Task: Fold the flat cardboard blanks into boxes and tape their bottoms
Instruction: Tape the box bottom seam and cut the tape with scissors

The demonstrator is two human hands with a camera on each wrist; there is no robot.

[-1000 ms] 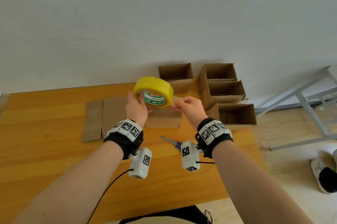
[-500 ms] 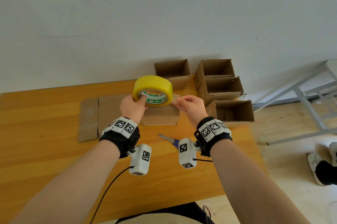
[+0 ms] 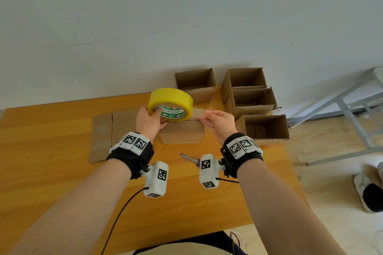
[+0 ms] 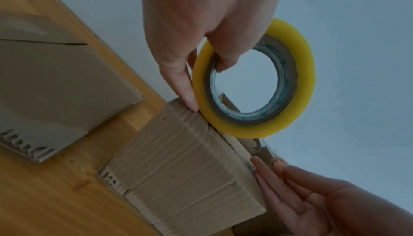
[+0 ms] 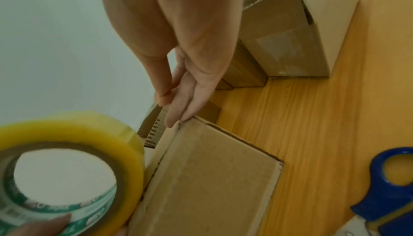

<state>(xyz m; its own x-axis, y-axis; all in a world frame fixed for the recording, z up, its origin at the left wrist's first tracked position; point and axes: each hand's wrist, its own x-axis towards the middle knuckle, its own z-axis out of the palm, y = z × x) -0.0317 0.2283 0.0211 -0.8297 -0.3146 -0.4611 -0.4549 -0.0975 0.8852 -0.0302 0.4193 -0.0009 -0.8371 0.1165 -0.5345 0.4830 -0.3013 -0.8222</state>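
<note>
Tape roll (image 3: pixel 170 103) up at centre frame, yellow and broad, left hand (image 3: pixel 149 122) curled round its near rim with a finger hooked inside the core, as the left wrist view shows plainly; right hand (image 3: pixel 219 122) just to the right of it, thumb and fingertips pinching the free end of the clear tape (image 3: pixel 200 112), a short strip stretched between roll and pinch; under both hands sits the folded box (image 3: pixel 182 134), bottom flaps up, resting on the wooden table (image 3: pixel 51 171) at mid frame. Right wrist view has the outstretched fingers (image 5: pixel 185 105) touching the box's far corner by the flap seam; left index tip rests on the opposite edge. Left of the box lies a flat cardboard blank (image 3: pixel 107 130); four finished boxes (image 3: pixel 251 99) stand open-topped at upper right against the wall; scissors (image 3: pixel 191 159) with blue handles lie lower centre, just near the wrists.

Handling, as I judge it: corrugated card is light and stiff but the flaps will spring open, so they want pressing down along the seam while the strip lands; the tape itself is thin, limp and sticky, likely to fold onto itself or cling to fingers, so keep it taut and pinch only the very end; the roll is rigid and easy, best held through the core so it can turn. The box may slide under a pull, being so light.
</note>
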